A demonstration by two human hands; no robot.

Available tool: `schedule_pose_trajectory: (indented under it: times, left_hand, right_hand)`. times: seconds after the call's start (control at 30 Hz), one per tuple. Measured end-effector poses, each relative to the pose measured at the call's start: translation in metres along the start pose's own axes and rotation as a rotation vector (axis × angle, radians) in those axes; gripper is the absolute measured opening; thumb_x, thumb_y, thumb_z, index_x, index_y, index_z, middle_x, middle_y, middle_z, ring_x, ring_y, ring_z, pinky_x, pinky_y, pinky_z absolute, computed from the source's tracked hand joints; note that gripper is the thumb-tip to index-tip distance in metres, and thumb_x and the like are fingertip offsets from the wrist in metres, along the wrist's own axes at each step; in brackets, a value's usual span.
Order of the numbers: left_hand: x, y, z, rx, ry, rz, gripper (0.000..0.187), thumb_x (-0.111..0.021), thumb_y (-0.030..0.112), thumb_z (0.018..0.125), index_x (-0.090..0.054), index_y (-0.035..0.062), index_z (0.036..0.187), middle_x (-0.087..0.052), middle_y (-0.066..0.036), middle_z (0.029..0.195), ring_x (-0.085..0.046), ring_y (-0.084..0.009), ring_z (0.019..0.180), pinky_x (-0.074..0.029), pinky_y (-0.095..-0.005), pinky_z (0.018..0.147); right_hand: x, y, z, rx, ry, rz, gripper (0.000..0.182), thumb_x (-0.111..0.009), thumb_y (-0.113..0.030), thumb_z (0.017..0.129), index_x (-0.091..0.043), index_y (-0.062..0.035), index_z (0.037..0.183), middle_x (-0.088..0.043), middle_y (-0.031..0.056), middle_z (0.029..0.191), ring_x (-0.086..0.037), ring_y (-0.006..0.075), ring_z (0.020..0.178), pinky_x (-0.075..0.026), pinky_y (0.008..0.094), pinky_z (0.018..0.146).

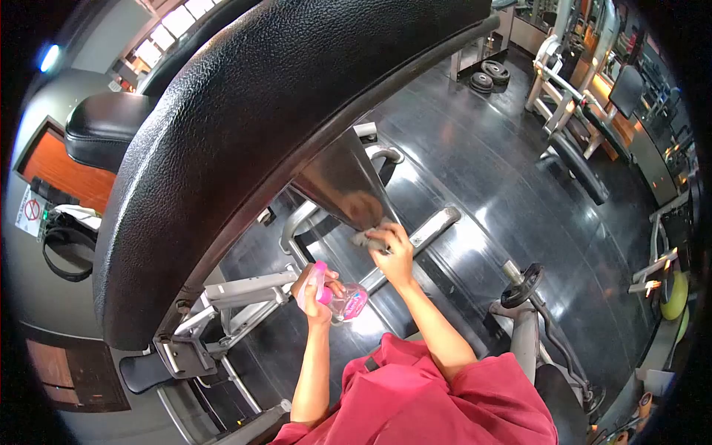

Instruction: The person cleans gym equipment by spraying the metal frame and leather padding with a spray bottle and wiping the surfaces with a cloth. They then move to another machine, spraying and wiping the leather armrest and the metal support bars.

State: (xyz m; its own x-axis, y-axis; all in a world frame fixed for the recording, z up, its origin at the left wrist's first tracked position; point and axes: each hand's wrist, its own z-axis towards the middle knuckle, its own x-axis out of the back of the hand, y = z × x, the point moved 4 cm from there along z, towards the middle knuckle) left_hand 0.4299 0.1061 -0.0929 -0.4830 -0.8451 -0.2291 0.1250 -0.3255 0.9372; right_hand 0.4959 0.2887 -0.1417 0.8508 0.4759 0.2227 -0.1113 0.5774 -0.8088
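Note:
My left hand (319, 291) is closed around a clear spray bottle (348, 302) with a pink top and a pink label. To its right, my right hand (393, 252) pinches a grey cloth (368, 238) against the lower end of a dark, shiny panel (352, 185) on a gym machine. Above both hands a large black padded cushion (245, 126) spans the upper left of the view. The panel reaches down from beneath this cushion.
A grey metal frame (248, 289) stands left of my hands. A curled bar with a weight plate (523, 285) is at the right. Weight plates (495, 71) lie on the floor farther back, near another machine (567, 96).

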Motion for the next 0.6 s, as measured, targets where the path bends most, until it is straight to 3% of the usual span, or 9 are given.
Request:
schedule_pose_trajectory:
  times: [0.03, 0.17, 0.2, 0.23, 0.3, 0.37, 0.43, 0.5, 0.6]
  left_hand:
    - [0.0, 0.0, 0.0, 0.003, -0.006, 0.001, 0.054, -0.049, 0.045, 0.091, -0.058, -0.0083, 0.087, -0.061, -0.019, 0.075, -0.056, -0.0229, 0.045, -0.05, -0.0351, 0.048]
    - [-0.002, -0.001, 0.001, 0.039, -0.028, 0.004, 0.054, -0.048, 0.045, 0.092, -0.058, -0.0082, 0.087, -0.061, -0.019, 0.076, -0.055, -0.0228, 0.044, -0.049, -0.0343, 0.047]
    - [-0.003, -0.001, 0.001, 0.044, -0.031, 0.004, 0.054, -0.048, 0.045, 0.092, -0.058, -0.0081, 0.087, -0.061, -0.019, 0.076, -0.055, -0.0228, 0.044, -0.049, -0.0341, 0.047]
    - [-0.006, 0.0, 0.002, 0.042, -0.037, 0.003, 0.054, -0.048, 0.045, 0.092, -0.058, -0.0081, 0.087, -0.061, -0.019, 0.076, -0.055, -0.0228, 0.044, -0.049, -0.0341, 0.047]
    - [-0.009, 0.004, 0.004, 0.063, -0.038, 0.011, 0.053, -0.048, 0.044, 0.093, -0.058, -0.0075, 0.086, -0.061, -0.019, 0.077, -0.055, -0.0225, 0.044, -0.05, -0.0346, 0.048]
    - [-0.008, 0.003, 0.005, 0.063, -0.048, 0.006, 0.053, -0.048, 0.045, 0.093, -0.058, -0.0073, 0.085, -0.061, -0.018, 0.077, -0.055, -0.0223, 0.045, -0.05, -0.0348, 0.048]
    - [-0.007, 0.004, 0.005, 0.07, -0.052, 0.004, 0.053, -0.048, 0.045, 0.093, -0.058, -0.007, 0.085, -0.061, -0.018, 0.076, -0.056, -0.0221, 0.045, -0.05, -0.035, 0.049]
    - [-0.008, 0.003, 0.007, 0.083, -0.082, 0.011, 0.053, -0.048, 0.045, 0.092, -0.057, -0.007, 0.085, -0.06, -0.018, 0.077, -0.056, -0.0218, 0.046, -0.05, -0.0351, 0.049]
    - [-0.008, -0.004, 0.007, 0.09, -0.113, 0.031, 0.053, -0.048, 0.045, 0.092, -0.057, -0.0069, 0.086, -0.06, -0.018, 0.077, -0.056, -0.0216, 0.046, -0.05, -0.0347, 0.049]
  right_hand:
    - [0.003, -0.009, 0.006, -0.12, 0.109, 0.144, 0.033, -0.073, 0.003, 0.069, -0.074, -0.0146, 0.096, -0.065, 0.0069, 0.102, -0.064, 0.0275, 0.098, -0.054, 0.0374, 0.079]
    - [0.003, -0.024, 0.022, -0.148, 0.301, 0.274, 0.036, -0.069, 0.006, 0.071, -0.07, -0.0088, 0.104, -0.064, 0.0105, 0.105, -0.064, 0.0276, 0.1, -0.05, 0.0342, 0.087]
    - [-0.002, -0.015, 0.014, -0.133, 0.282, 0.239, 0.035, -0.063, 0.003, 0.079, -0.064, -0.0056, 0.113, -0.061, 0.0127, 0.112, -0.061, 0.0284, 0.106, -0.046, 0.0355, 0.095]
    - [-0.01, -0.002, 0.004, -0.131, 0.289, 0.238, 0.035, -0.063, 0.003, 0.079, -0.064, -0.0056, 0.113, -0.061, 0.0127, 0.112, -0.061, 0.0284, 0.106, -0.046, 0.0355, 0.095]
    - [-0.03, 0.047, -0.023, -0.434, 0.474, 0.177, 0.032, -0.058, -0.003, 0.088, -0.058, -0.0031, 0.12, -0.058, 0.0148, 0.118, -0.057, 0.0293, 0.113, -0.042, 0.0382, 0.1]
    - [-0.058, 0.123, -0.057, -0.797, 0.503, 0.233, 0.034, -0.056, -0.013, 0.095, -0.048, -0.0041, 0.127, -0.056, 0.0168, 0.124, -0.055, 0.0299, 0.115, -0.04, 0.0393, 0.102]
    - [-0.057, 0.139, -0.063, -1.119, 0.48, 0.494, 0.034, -0.056, -0.016, 0.097, -0.047, -0.0058, 0.128, -0.056, 0.0162, 0.124, -0.056, 0.0295, 0.112, -0.041, 0.0392, 0.1]
    - [-0.059, 0.131, -0.052, -1.114, 0.551, 0.626, 0.031, -0.056, -0.018, 0.098, -0.048, -0.0069, 0.125, -0.058, 0.0151, 0.12, -0.057, 0.0284, 0.109, -0.042, 0.0389, 0.099]
    - [-0.038, 0.061, -0.017, -0.76, 0.467, 0.323, 0.026, -0.054, -0.015, 0.098, -0.05, -0.0046, 0.122, -0.06, 0.0147, 0.112, -0.057, 0.025, 0.108, -0.041, 0.0377, 0.098]
